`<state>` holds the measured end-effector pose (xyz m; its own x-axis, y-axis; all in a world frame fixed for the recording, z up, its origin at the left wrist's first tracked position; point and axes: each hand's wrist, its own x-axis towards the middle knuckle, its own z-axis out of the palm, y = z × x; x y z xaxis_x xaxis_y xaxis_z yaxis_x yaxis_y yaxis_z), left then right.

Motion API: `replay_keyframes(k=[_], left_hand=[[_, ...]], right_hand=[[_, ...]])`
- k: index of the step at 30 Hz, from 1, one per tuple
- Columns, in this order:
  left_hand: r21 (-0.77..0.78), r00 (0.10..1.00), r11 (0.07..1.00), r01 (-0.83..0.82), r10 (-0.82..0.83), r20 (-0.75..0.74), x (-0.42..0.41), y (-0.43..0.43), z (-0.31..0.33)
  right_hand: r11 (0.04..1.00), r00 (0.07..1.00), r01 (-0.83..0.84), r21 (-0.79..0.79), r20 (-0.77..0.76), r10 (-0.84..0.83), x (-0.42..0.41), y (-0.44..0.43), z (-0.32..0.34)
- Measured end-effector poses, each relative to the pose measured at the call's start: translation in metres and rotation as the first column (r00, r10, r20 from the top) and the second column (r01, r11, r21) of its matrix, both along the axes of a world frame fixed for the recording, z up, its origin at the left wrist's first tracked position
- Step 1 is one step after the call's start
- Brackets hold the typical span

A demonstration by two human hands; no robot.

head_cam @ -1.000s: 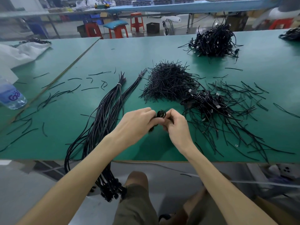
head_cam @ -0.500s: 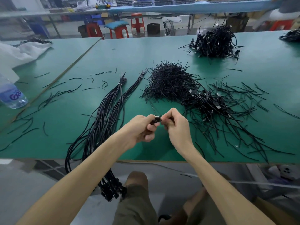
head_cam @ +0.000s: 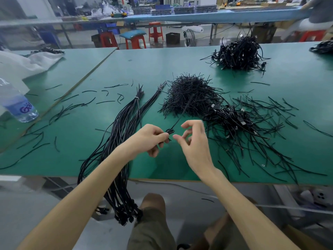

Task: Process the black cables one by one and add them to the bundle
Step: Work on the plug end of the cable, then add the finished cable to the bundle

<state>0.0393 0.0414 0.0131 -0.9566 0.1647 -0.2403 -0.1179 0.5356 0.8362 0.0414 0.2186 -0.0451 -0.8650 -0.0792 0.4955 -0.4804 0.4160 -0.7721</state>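
a small coiled black cable [head_cam: 170, 131] is pinched between the thumb and fingertips of the left hand [head_cam: 150, 139], whose grip is closed on it just above the near part of the green desk [head_cam: 162, 65]. a thin black tie strand [head_cam: 182, 114] is seen running up and away from the coil toward the heap of short black ties [head_cam: 189, 94] lying further back on the desk. the right hand [head_cam: 193, 141] is held just beside the coil without touching it; its grip is open, with the thumb and forefinger curved apart and nothing between them. to the left of the hands, the bundle of long black cables [head_cam: 124, 127] is laid lengthwise on the desk, bound near its far end by a pale tie [head_cam: 137, 98], and its near end is draped over the desk edge with the connectors hanging below. to the right of the hands, a loose pile of black cables with plugs [head_cam: 232, 118] is spread out, touching the heap of ties. a further tangled pile of cables [head_cam: 239, 55] is set well apart at the far side. a plastic water bottle [head_cam: 18, 105] is seen lying at the left edge.
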Motion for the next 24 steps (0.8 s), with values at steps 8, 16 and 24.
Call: replay_keyframes(k=[8,16,24], left_hand=[[0.013,0.986,0.987,0.158,-0.157,-0.06,0.005,-0.012,0.0],[-0.672,0.945,0.669,-0.319,0.167,-0.283,-0.009,-0.039,-0.013],[-0.823,0.943,0.461,-0.332,0.132,-0.306,-0.019,-0.045,-0.032]], right_hand=[[0.838,0.913,0.179,0.515,-0.405,0.054,0.001,0.02,0.016],[0.863,0.894,0.449,0.231,-0.099,-0.438,-0.035,0.08,0.052],[0.79,0.76,0.503,0.352,0.255,-0.597,-0.06,0.113,0.042]])
